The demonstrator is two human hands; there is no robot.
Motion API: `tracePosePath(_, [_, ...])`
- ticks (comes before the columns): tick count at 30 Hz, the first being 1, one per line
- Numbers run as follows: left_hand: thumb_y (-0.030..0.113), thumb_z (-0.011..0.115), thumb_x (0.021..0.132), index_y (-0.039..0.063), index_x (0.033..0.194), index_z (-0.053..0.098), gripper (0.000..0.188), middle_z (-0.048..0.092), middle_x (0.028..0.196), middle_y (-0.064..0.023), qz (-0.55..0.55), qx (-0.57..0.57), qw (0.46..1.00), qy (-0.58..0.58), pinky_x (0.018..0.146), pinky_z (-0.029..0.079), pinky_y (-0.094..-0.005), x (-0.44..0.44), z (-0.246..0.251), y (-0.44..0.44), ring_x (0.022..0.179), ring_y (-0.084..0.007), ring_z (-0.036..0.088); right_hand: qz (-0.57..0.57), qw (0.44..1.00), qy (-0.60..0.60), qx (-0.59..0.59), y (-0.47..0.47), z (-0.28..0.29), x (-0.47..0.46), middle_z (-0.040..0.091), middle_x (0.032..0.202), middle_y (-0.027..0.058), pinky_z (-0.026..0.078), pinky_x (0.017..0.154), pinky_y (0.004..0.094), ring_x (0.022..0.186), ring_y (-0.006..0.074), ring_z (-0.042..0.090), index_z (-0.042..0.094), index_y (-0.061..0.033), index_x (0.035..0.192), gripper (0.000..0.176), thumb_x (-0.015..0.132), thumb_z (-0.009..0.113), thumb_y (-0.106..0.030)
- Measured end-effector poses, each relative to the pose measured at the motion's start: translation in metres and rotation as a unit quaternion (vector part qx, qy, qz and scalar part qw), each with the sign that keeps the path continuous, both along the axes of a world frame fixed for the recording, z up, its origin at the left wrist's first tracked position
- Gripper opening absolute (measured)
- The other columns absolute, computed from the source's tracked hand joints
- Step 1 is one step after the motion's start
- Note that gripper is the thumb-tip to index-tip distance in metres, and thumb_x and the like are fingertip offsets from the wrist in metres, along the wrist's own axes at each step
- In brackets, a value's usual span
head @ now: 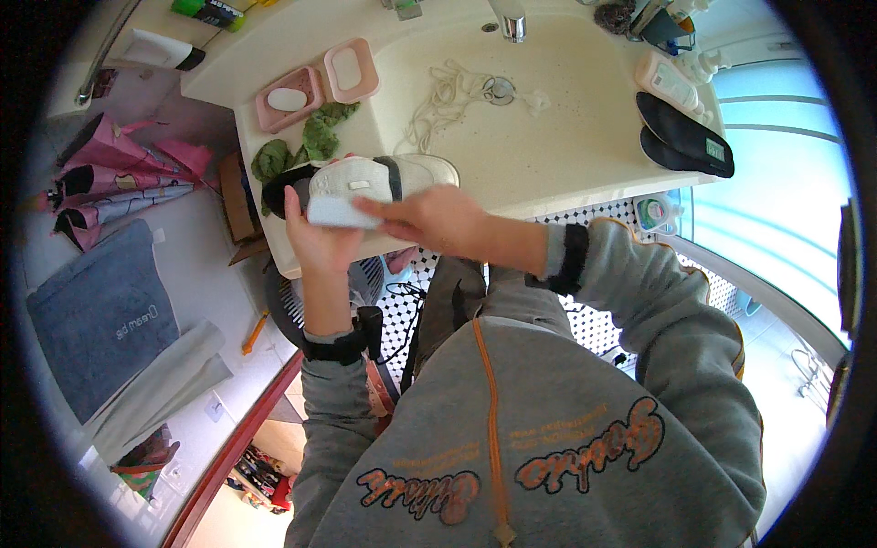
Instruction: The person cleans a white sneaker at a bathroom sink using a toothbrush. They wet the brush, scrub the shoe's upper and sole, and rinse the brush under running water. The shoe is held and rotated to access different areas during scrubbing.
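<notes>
A white fabric shoe (418, 172) with a dark band across it lies sideways over the near left part of the washbasin. My left hand (322, 240) supports it from below at the heel end. Against the shoe's near side, my right hand (438, 219) grips a white block (339, 213), which looks like a sponge; motion blurs it. Off-white shoelaces (445, 103) lie loose in the basin (548, 144), reaching toward the drain. Two black insoles (678, 140) rest on the basin's right ledge.
Left of the bowl are a pink soap dish (264, 113) with white soap (286, 100), another pink dish (373, 75) and a green cloth (320, 133). The faucet (511, 24) juts over the far rim. Several bottles (664, 79) crowd the right corner. A detergent bottle (654, 214) stands below.
</notes>
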State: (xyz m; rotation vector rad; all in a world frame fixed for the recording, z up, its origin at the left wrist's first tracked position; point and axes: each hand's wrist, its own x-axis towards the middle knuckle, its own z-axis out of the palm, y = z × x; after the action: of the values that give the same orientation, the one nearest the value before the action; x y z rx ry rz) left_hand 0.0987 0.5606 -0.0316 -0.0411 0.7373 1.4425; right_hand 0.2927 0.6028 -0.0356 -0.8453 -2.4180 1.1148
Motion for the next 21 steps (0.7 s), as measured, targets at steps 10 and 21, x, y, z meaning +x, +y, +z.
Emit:
tracePosePath(10, [0.027, 0.038, 0.094, -0.001, 0.133, 0.040, 0.048, 0.046, 0.135, -0.0163, -0.003, -0.028, 1.000, 0.007, 0.109, 0.028, -0.0493, -0.002, -0.006, -0.004, 0.127, -0.0319, 0.041, 0.000, 0.999, 0.040, 0.033, -0.013, -0.031, 0.017, 0.061, 0.061, 0.0086, 0.049, 0.048, 0.0377, 0.054, 0.0263, 0.063, 0.047, -0.0291, 0.134, 0.044, 0.091, 0.053, -0.036])
tracePosePath(21, [0.022, 0.041, 0.093, -0.001, 0.135, 0.038, 0.048, 0.042, 0.139, -0.0159, -0.015, 0.048, 0.998, 0.032, 0.110, 0.026, -0.0459, 0.001, -0.009, -0.014, 0.130, -0.0305, 0.037, -0.002, 0.998, 0.056, 0.027, -0.019, -0.036, 0.014, 0.061, 0.065, 0.0102, 0.047, 0.049, 0.0402, 0.056, 0.0273, 0.062, 0.047, -0.0322, 0.133, 0.045, 0.090, 0.052, -0.041])
